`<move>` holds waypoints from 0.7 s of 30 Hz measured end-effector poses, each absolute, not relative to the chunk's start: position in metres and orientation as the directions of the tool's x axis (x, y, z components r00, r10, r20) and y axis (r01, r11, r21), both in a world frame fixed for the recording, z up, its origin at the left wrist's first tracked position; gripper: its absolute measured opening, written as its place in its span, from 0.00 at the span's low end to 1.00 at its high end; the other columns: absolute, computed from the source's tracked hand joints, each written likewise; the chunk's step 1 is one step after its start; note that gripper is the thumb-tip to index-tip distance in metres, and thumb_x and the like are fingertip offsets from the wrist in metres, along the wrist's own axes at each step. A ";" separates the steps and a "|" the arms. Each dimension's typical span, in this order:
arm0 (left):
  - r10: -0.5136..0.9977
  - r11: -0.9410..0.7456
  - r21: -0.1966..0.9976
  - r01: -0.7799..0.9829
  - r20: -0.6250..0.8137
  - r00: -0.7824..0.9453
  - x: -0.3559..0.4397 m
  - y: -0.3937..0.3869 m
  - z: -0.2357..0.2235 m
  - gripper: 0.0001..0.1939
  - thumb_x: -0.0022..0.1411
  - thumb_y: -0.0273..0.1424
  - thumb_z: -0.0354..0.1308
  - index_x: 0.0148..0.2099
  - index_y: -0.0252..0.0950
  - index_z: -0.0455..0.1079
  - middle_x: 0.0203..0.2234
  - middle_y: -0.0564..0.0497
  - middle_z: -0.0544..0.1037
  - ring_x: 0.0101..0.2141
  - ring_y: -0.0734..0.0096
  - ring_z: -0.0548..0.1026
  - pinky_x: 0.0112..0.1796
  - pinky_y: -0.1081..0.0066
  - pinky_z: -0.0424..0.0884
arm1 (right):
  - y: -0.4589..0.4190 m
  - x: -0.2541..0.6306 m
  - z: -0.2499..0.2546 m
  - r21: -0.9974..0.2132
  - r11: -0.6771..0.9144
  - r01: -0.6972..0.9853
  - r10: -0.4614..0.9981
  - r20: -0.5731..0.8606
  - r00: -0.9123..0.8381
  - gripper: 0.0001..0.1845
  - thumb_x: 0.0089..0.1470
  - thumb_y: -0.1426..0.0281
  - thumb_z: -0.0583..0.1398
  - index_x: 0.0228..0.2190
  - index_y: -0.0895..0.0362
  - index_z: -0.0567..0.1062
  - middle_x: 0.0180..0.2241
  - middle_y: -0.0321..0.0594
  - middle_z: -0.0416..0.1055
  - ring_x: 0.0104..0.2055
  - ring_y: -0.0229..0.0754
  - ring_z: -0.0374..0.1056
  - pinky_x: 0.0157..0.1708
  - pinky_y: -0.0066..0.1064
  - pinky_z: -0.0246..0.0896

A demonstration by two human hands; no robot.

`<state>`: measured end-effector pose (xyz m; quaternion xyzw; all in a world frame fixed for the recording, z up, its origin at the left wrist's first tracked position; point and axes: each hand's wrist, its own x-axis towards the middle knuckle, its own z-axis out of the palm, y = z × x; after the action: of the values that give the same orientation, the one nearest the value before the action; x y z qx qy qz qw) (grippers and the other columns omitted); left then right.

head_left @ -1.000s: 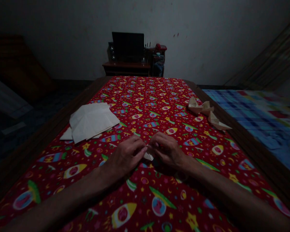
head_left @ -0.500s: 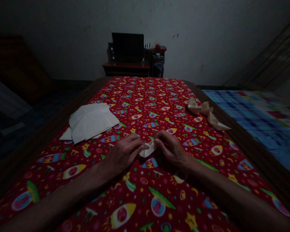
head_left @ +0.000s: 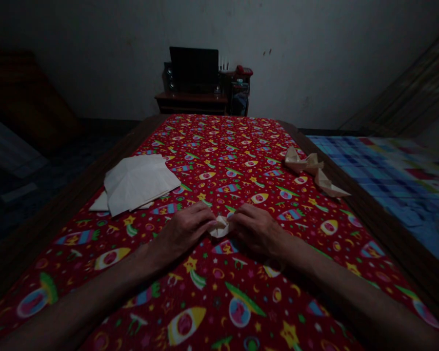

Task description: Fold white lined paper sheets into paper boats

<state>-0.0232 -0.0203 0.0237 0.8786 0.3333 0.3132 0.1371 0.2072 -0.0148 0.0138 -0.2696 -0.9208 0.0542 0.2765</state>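
Between my two hands, low over the red patterned cloth, is a small folded paper boat (head_left: 220, 228) in off-white paper. My left hand (head_left: 190, 225) pinches its left end between thumb and fingers. At the opposite end, my right hand (head_left: 256, 227) has its fingers closed on the paper, and its fingertips are partly hidden. A stack of white paper sheets (head_left: 141, 183) lies to the left, beyond my left hand. Several finished-looking folded paper boats (head_left: 327, 184) sit in a row near the right edge of the cloth.
The red cloth (head_left: 237, 307) with rockets and stars covers the long table, whose dark wooden edge (head_left: 354, 204) shows at both sides. A monitor (head_left: 193, 69) stands on a low cabinet by the far wall. Blue checked bedding (head_left: 351, 161) lies to the right.
My right hand has shifted slightly left, its fingers now bent further over the paper. The boat's right side, which stuck up before, is now more covered and the boat looks narrower.
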 end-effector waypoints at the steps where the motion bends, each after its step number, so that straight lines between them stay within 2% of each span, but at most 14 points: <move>1: 0.668 -0.743 0.449 0.496 0.457 0.588 -0.024 -0.020 0.024 0.04 0.64 0.26 0.53 0.38 0.33 0.69 0.32 0.50 0.72 0.34 0.74 0.71 0.35 0.75 0.67 | -0.015 0.208 0.014 -0.239 0.844 0.480 0.534 0.447 -0.718 0.09 0.60 0.70 0.50 0.33 0.58 0.69 0.29 0.41 0.65 0.28 0.36 0.57 0.27 0.27 0.53; 7: 0.613 -0.774 0.497 0.392 0.435 0.659 -0.036 -0.007 0.030 0.04 0.62 0.28 0.55 0.36 0.33 0.71 0.30 0.50 0.74 0.33 0.73 0.73 0.34 0.76 0.67 | -0.011 0.212 0.012 -0.317 0.846 0.429 0.531 0.422 -0.735 0.10 0.61 0.70 0.51 0.29 0.59 0.67 0.29 0.42 0.66 0.29 0.36 0.60 0.28 0.27 0.54; 11: 0.577 -0.776 0.525 0.350 0.366 0.730 -0.043 0.001 0.035 0.06 0.62 0.28 0.54 0.34 0.33 0.70 0.29 0.50 0.73 0.31 0.74 0.72 0.32 0.77 0.67 | -0.010 0.212 0.013 -0.316 0.855 0.412 0.516 0.446 -0.731 0.08 0.60 0.73 0.50 0.29 0.59 0.66 0.29 0.43 0.66 0.31 0.37 0.61 0.29 0.27 0.55; 17: 0.584 -0.760 0.485 0.432 0.221 0.781 -0.045 0.001 0.041 0.06 0.62 0.29 0.52 0.32 0.33 0.67 0.28 0.51 0.71 0.28 0.76 0.69 0.29 0.77 0.63 | -0.011 0.213 0.012 -0.302 0.850 0.433 0.527 0.444 -0.725 0.06 0.57 0.73 0.52 0.29 0.58 0.66 0.29 0.42 0.66 0.29 0.37 0.59 0.28 0.28 0.54; 21: 0.603 -0.744 0.472 0.472 0.173 0.778 -0.045 -0.001 0.043 0.06 0.62 0.28 0.50 0.33 0.34 0.66 0.29 0.52 0.70 0.28 0.76 0.68 0.30 0.77 0.63 | -0.013 0.212 0.019 -0.352 0.825 0.443 0.559 0.387 -0.733 0.05 0.58 0.72 0.52 0.31 0.58 0.67 0.29 0.42 0.66 0.29 0.37 0.59 0.28 0.28 0.55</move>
<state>-0.0447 -0.0011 0.0426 0.9202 0.2922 0.1594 0.2059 0.2123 -0.0132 0.0193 -0.2713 -0.9234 0.1188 0.2444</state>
